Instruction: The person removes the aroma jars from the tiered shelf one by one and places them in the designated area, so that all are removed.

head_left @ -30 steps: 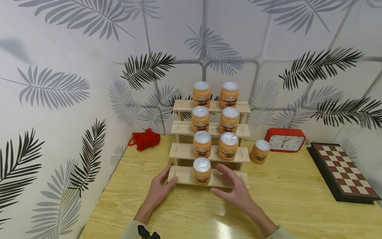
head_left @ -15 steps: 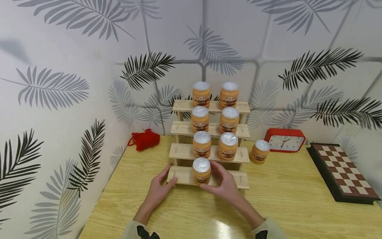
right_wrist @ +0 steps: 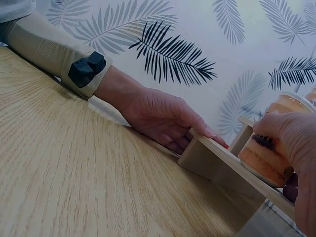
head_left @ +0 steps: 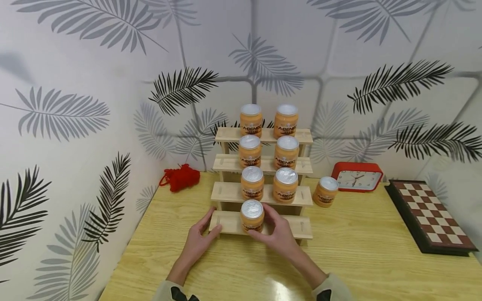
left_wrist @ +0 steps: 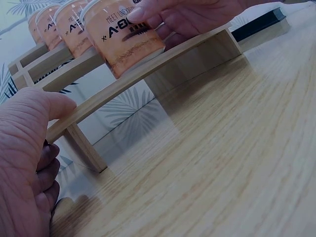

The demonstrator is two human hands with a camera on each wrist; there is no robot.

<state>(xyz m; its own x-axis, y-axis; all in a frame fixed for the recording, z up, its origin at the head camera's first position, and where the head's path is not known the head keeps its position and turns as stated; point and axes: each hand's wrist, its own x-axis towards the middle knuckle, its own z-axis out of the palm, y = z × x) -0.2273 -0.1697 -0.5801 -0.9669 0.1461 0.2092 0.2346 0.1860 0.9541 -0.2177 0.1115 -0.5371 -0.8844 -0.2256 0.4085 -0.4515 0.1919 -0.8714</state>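
Note:
A four-tier wooden display shelf [head_left: 227,220] stands on the table, with orange cans with silver lids on its steps. My left hand [head_left: 200,237] grips the left end of the lowest step; in the left wrist view the thumb lies on top of the board [left_wrist: 111,92] and the fingers curl below. On that step my right hand [head_left: 278,234] holds the front can [head_left: 252,220] upright from its right side, thumb in front and fingers behind. The can's base rests on the board in the left wrist view. Each of the three upper steps bears a pair of cans [head_left: 285,190].
One more orange can [head_left: 325,195] stands on the table right of the shelf, near a red clock [head_left: 357,177]. A folded chessboard [head_left: 431,215] lies at far right. Red yarn [head_left: 182,177] sits at the back left, against the patterned wall [head_left: 124,83].
My right hand has moved left from beside the front can and taken hold of it. The left hand has stayed at the shelf's end. The head view has shifted slightly.

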